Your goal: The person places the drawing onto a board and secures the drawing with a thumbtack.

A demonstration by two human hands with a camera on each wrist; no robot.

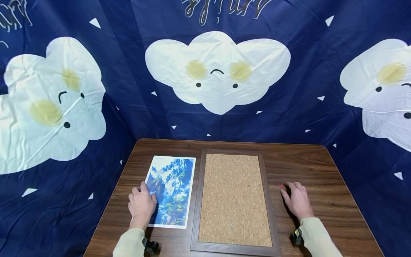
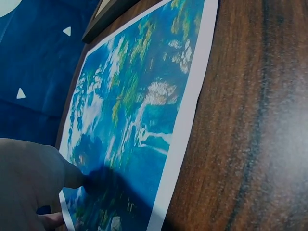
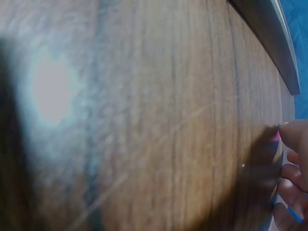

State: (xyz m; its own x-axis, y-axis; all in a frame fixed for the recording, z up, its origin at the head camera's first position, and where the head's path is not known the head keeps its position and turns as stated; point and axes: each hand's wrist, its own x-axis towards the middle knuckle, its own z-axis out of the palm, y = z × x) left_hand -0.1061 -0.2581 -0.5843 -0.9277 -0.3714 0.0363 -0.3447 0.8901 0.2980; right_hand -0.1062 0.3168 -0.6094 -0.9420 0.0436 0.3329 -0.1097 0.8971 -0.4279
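A blue landscape print [image 1: 173, 189] with a white border lies on the left of the table. My left hand [image 1: 142, 204] grips its left edge, the thumb on the picture and the other fingers at or past the edge. The left wrist view shows that thumb [image 2: 72, 174] over the print's surface. To the print's right lies a framed cork board [image 1: 236, 200]. Right of the board, my right hand [image 1: 298, 200] has its thumb and forefinger at a small pink pin [image 1: 281, 186], seemingly pinching it. In the right wrist view the pin [image 3: 275, 136] touches a fingertip; its shape is too small to tell.
The brown wooden table [image 1: 305, 160] carries the board and print. A dark blue curtain [image 1: 128, 53] with white clouds and triangles hangs behind and at both sides. The board's raised frame [image 1: 269, 214] stands between the two hands.
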